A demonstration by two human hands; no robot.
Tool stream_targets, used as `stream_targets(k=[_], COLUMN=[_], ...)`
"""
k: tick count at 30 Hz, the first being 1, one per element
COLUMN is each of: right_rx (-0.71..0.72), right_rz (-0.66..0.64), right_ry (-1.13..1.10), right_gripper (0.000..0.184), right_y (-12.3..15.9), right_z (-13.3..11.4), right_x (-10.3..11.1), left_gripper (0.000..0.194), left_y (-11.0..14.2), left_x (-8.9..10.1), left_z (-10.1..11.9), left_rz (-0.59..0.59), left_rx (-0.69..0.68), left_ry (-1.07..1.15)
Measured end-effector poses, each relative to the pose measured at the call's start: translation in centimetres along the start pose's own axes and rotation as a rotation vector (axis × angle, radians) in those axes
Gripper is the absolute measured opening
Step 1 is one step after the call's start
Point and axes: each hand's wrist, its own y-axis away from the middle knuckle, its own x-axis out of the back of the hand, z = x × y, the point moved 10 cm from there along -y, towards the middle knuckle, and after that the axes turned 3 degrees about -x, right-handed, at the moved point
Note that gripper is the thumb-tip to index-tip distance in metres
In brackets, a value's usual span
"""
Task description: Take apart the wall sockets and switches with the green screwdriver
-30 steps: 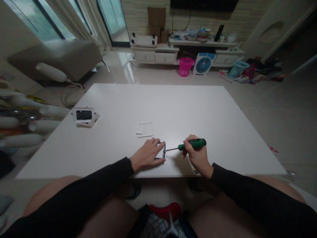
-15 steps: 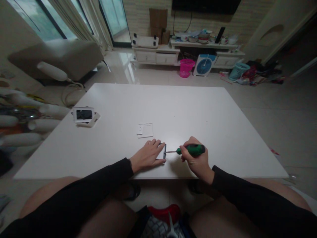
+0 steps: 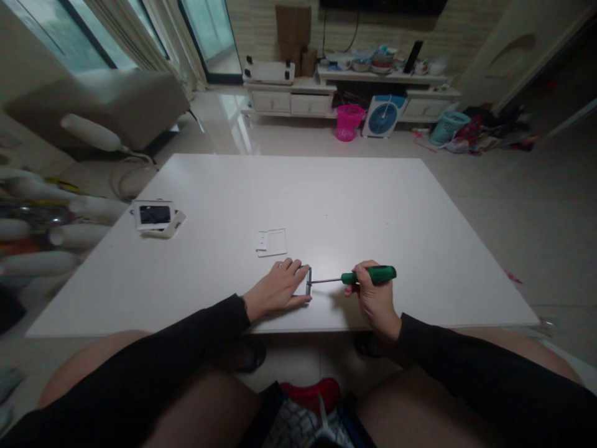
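My left hand [image 3: 274, 291] lies over a small flat device [image 3: 308, 286] near the table's front edge, gripping it between thumb and fingers. Only the device's dark right edge and a strip of its pale surface show; the palm hides the rest. My right hand [image 3: 377, 306] is closed round the green handle of a screwdriver [image 3: 383, 274]. The shaft points left, and its tip meets or nearly meets the dark edge of the device. Just beyond my left hand lies a thin white rectangular frame [image 3: 285, 241] with a small white plate [image 3: 262, 241] at its left side.
On the white table [image 3: 364, 193], at the left, a white case with a dark screen [image 3: 155, 214] rests partly on a pale flat piece [image 3: 176, 223]. Past the table stand a pink basket [image 3: 348, 122], a blue fan [image 3: 384, 118] and a low white cabinet [image 3: 270, 101].
My right hand and the screwdriver handle have shifted slightly right, and more of the shaft shows. My left hand keeps its hold on the device. The whole view has tilted a little.
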Motion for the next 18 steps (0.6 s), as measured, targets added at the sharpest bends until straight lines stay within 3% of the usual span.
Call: stream_targets(k=[18], right_rx=[-0.219], right_rz=[0.187], right_ry=[-0.151], right_gripper=[0.057], right_y=[-0.7], right_z=[3.1], right_x=[1.9], left_gripper=[0.069], left_y=[0.0], left_x=[0.2], left_z=[0.0], left_rz=[0.023], left_rx=[-0.008], left_ry=[0.020])
